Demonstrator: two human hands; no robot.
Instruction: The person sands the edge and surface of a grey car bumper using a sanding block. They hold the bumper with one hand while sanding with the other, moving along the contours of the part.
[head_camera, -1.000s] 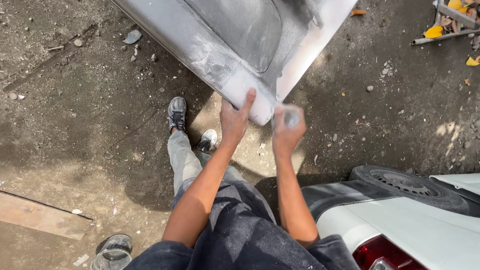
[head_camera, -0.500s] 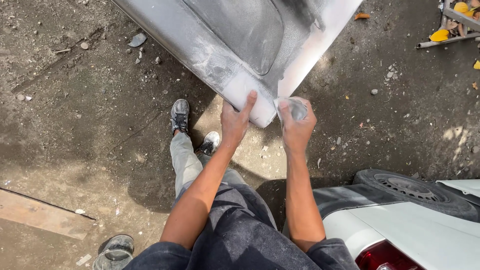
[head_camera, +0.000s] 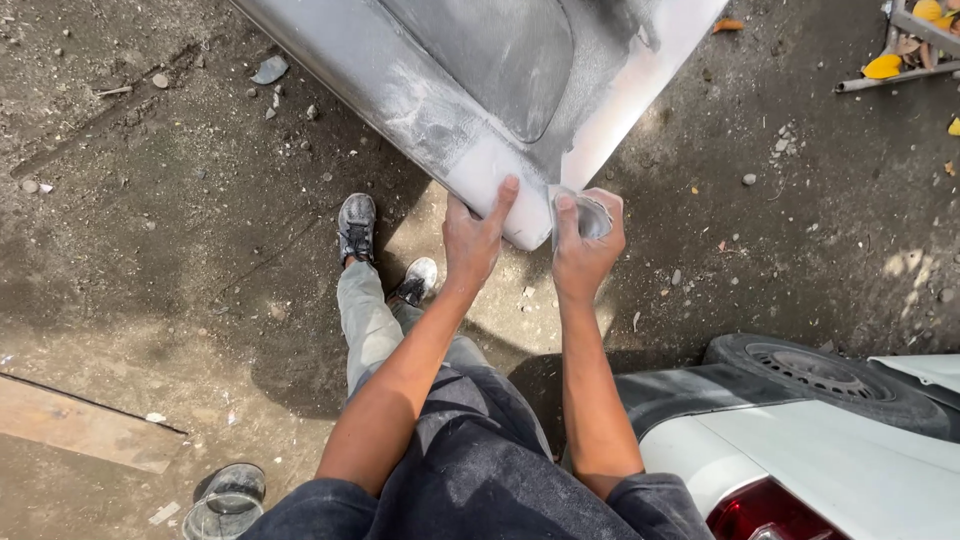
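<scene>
Left hand (head_camera: 472, 240) presses flat on the grey car panel (head_camera: 480, 95); right hand (head_camera: 585, 240) clenches folded sandpaper (head_camera: 590, 215) — panel could slip off its edge.

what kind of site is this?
Most likely an outdoor car body repair yard. A sanded grey body panel stands on bare dirt ground, the right hand holds a folded abrasive sheet at its corner, and a white car with a tyre sits alongside.
</scene>
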